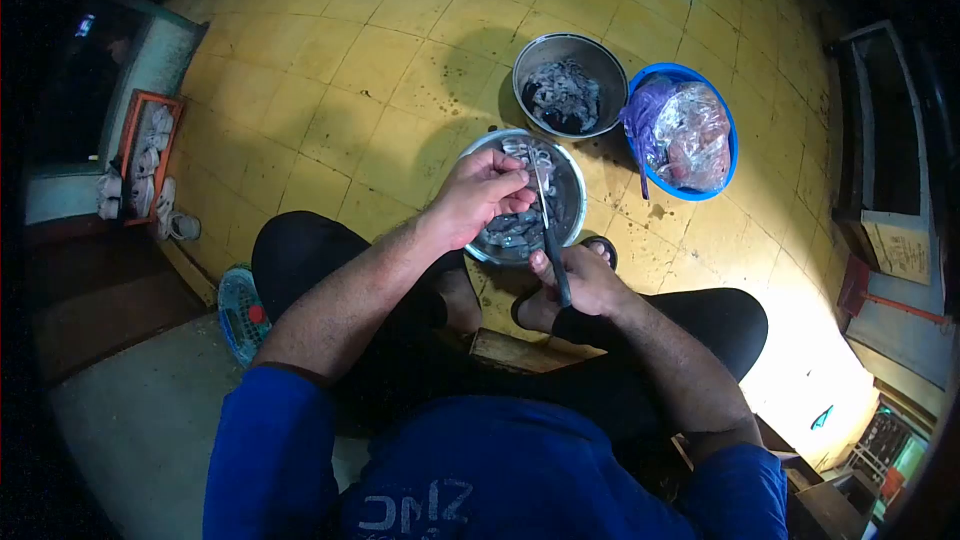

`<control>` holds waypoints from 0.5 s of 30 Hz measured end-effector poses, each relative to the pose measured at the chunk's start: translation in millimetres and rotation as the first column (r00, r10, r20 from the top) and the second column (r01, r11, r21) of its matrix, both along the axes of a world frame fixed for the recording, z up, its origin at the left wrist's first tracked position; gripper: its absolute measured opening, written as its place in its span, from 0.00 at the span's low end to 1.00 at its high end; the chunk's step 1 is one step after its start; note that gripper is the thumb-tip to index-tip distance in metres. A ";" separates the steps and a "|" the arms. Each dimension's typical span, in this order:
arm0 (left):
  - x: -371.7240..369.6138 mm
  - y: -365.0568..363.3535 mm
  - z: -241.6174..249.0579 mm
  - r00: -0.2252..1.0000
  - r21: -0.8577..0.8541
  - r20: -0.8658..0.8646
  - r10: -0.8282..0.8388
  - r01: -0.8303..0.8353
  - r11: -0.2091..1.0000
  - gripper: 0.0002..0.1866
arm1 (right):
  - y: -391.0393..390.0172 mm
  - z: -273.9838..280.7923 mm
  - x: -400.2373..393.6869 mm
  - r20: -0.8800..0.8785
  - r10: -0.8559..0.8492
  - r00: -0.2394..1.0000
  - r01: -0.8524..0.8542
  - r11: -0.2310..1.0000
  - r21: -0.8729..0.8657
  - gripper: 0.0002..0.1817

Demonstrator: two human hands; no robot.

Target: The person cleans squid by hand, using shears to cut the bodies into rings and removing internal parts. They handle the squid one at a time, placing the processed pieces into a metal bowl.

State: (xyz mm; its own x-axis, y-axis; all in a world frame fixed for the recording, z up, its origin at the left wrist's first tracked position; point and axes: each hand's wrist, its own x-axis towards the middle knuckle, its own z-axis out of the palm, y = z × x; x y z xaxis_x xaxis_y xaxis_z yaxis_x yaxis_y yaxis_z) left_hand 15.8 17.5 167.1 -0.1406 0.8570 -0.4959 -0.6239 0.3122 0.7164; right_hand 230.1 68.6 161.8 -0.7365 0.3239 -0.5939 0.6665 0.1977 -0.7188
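At the centre of the head view, a round bowl (583,202) with a pale rim sits on the yellow tiled floor (400,60), holding grey, wet-looking pieces (512,234). Above it, the left hand (492,190) has its fingers drawn close together; whether something is pinched between them, I cannot tell. Just right of that and lower in the frame, the right hand (590,280) is wrapped around the black handle of a knife (557,265), whose thin blade points toward the top of the frame, over the bowl and close beside the left fingertips. Beyond the bowl, at upper centre, stands a dark pot (601,60) with more greyish pieces (566,93) in it. To its right, a blue basin (733,128) carries a purple bag (652,120) and a clear plastic bag (697,130) with pinkish contents. At far left, shoes (155,130) fill a small orange-framed rack (127,145).
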 end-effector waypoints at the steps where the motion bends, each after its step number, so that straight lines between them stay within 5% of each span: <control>1: 0.3 -0.5 -0.4 1.000 0.004 -0.020 -0.011 0.011 1.000 0.09 | -1.0 0.6 -0.1 0.013 -0.004 1.000 0.003 0.999 0.037 0.41; 11: -1.8 1.5 0.5 0.991 0.017 -0.130 -0.025 0.028 0.999 0.09 | -10.3 -1.7 0.9 -0.024 0.025 0.999 -0.022 0.992 0.126 0.39; 15: 7.4 1.4 10.1 0.956 -0.087 -0.252 -0.149 0.131 0.988 0.06 | -10.2 -9.0 0.3 -0.020 -0.027 0.999 0.028 0.999 0.029 0.40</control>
